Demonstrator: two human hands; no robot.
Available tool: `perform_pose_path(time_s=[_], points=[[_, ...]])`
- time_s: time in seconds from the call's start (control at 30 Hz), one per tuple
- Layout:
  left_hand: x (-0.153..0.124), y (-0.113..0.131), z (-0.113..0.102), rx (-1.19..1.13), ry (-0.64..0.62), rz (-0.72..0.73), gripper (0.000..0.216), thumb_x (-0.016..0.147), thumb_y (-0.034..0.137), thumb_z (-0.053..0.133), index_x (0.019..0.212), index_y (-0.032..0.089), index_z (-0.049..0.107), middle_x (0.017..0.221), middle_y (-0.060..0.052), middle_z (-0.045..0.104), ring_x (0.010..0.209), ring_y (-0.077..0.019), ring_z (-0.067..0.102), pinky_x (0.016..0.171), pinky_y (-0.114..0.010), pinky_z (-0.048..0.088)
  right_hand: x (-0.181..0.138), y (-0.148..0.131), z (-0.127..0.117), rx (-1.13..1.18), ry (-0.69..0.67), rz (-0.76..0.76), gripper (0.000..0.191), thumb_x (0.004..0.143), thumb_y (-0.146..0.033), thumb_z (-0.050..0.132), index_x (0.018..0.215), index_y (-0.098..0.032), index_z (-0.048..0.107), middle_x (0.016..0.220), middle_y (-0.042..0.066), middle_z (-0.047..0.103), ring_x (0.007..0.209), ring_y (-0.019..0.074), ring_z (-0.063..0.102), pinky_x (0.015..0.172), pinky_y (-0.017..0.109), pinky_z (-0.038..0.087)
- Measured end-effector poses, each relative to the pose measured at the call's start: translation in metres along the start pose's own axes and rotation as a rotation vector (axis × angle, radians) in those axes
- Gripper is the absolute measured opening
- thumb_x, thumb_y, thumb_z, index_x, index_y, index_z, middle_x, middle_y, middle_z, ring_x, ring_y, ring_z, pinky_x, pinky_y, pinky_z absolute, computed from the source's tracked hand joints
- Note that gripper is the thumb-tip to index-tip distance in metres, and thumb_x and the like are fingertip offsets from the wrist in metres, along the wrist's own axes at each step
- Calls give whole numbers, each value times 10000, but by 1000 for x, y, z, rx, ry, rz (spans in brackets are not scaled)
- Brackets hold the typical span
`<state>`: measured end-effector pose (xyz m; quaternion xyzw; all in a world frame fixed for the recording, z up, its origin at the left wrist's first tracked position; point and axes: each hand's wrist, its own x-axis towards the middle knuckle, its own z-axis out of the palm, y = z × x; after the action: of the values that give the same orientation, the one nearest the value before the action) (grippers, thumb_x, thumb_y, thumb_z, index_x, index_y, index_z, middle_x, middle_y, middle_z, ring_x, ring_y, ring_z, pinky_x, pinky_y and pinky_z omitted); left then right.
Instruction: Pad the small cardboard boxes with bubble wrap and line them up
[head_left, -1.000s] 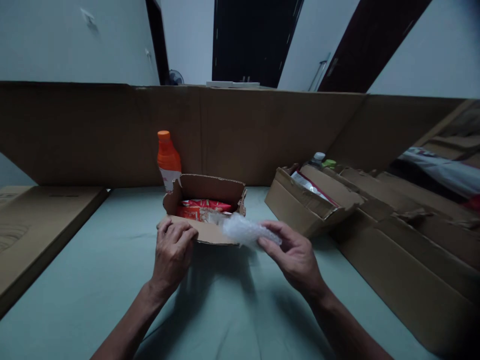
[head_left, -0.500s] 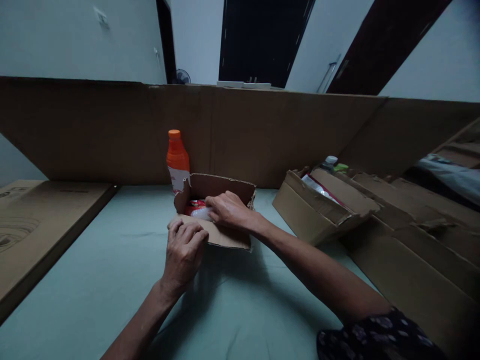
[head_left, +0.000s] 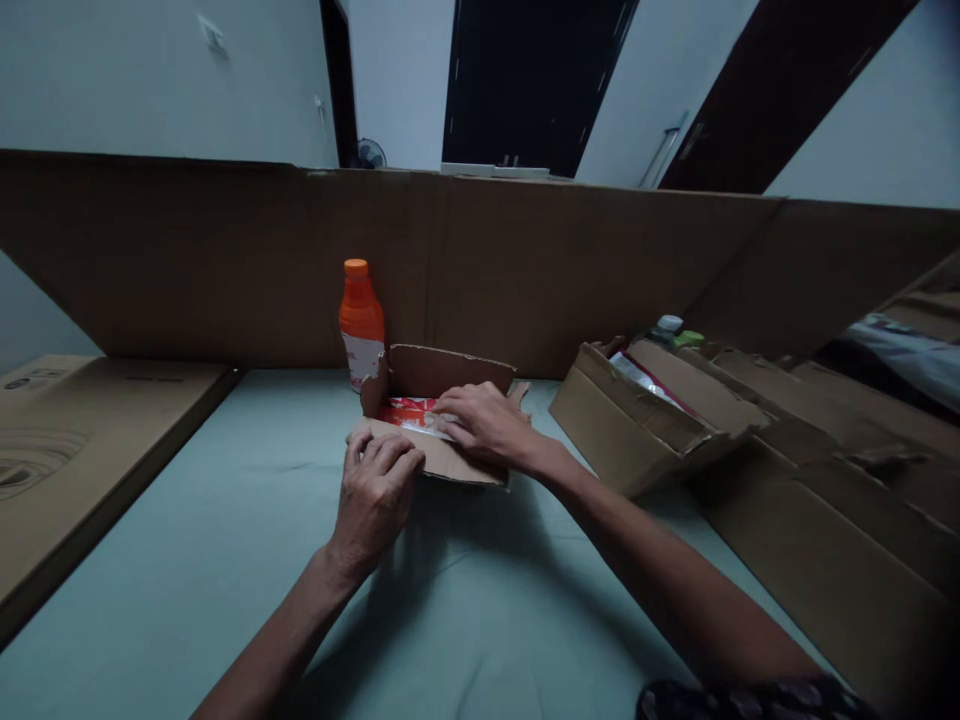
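Between the two hands sits a small open brown cardboard box [head_left: 433, 420] with torn flaps, resting on the pale green tabletop [head_left: 187, 560]. The left hand [head_left: 375, 492] lies on the box's near-left corner, fingers curled over the near flap and pressing on it; it grips nothing else. The right hand [head_left: 487, 425] reaches into the box from the right, palm down, fingers spread flat over a red and white printed packet [head_left: 409, 411] that lies inside; whether the fingers pinch anything beneath them cannot be told. A pale, shiny scrap shows at the fingertips, too blurred to name.

Just beyond the left hand, touching or almost touching the box's far-left corner, stands an upright orange plastic bottle [head_left: 361, 322] with an orange cap and a white label. To the right of the right hand, well apart from it, lies a larger open brown cardboard carton [head_left: 615, 420]; a silvery wrapped pack [head_left: 637, 375] lies in it, and a small bottle with a white cap [head_left: 667, 326] and a green-topped item [head_left: 688, 339] rise behind it. More flattened cardboard sheets [head_left: 825, 520] stretch away on the right. Nothing stands between the hands and the box.

Beyond everything a long brown cardboard wall [head_left: 525, 270] stands on edge along the tabletop's far side. Left of the left hand lies a flat cardboard panel [head_left: 82, 440]. Above the wall the room shows pale walls and a dark doorway [head_left: 532, 80].
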<state>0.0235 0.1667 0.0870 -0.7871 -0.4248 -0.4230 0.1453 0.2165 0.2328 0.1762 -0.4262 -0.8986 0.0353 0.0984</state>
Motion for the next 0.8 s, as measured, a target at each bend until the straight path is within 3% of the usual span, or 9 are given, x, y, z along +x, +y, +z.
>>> perform_pose_path(time_s=[0.13, 0.23, 0.4, 0.5, 0.6, 0.7, 0.8], points=[[-8, 3, -4, 43, 124, -39, 370, 870, 54, 579, 1194, 233, 593, 1182, -109, 665, 1246, -286, 576, 1108, -543, 402, -65, 11, 7, 189, 615, 75, 207, 971, -259, 549, 1041, -228, 741, 1166, 90, 742, 1101, 256, 661, 979, 430, 442], [-20, 6, -6, 37, 132, -32, 459, 830, 29, 605, 1241, 232, 574, 1263, -137, 615, 1314, -310, 523, 1117, -564, 396, -104, 16, 18, 246, 828, 141, 161, 968, -251, 560, 979, -249, 720, 1077, 70, 758, 1024, 240, 694, 938, 415, 474], [-37, 5, 3, -61, 68, -135, 471, 861, 76, 596, 1305, 223, 542, 1279, -146, 601, 1239, -298, 563, 1058, -541, 454, -122, 20, 46, 418, 839, 222, 169, 947, -249, 590, 1085, -251, 686, 1208, 82, 704, 1130, 241, 659, 1000, 414, 490], [-41, -6, 14, -153, 40, -374, 466, 892, 171, 585, 1350, 228, 518, 1292, -141, 597, 1203, -289, 585, 850, -416, 563, -118, 21, 71, 553, 766, 279, 350, 923, -286, 607, 1270, -235, 614, 1313, 113, 640, 1167, 255, 635, 1010, 425, 510], [-40, -24, 24, -273, 21, -682, 507, 876, 260, 600, 1372, 225, 505, 1335, -147, 579, 1179, -284, 603, 608, -283, 523, -111, 26, 99, 633, 649, 341, 564, 889, -346, 642, 1415, -201, 500, 1409, 151, 570, 1247, 285, 585, 1081, 472, 466], [-33, -44, 36, -417, 57, -851, 549, 816, 313, 658, 1343, 231, 527, 1327, -127, 596, 1195, -273, 600, 767, -331, 543, -97, 35, 122, 710, 583, 400, 692, 838, -374, 680, 1461, -194, 438, 1423, 159, 556, 1296, 300, 544, 1115, 492, 429], [-24, -55, 52, -580, 77, -902, 503, 768, 342, 680, 1246, 225, 571, 1266, -99, 635, 1174, -250, 608, 937, -380, 516, -83, 44, 139, 790, 563, 452, 765, 768, -377, 719, 1454, -191, 433, 1407, 157, 567, 1294, 316, 535, 1101, 503, 433]])
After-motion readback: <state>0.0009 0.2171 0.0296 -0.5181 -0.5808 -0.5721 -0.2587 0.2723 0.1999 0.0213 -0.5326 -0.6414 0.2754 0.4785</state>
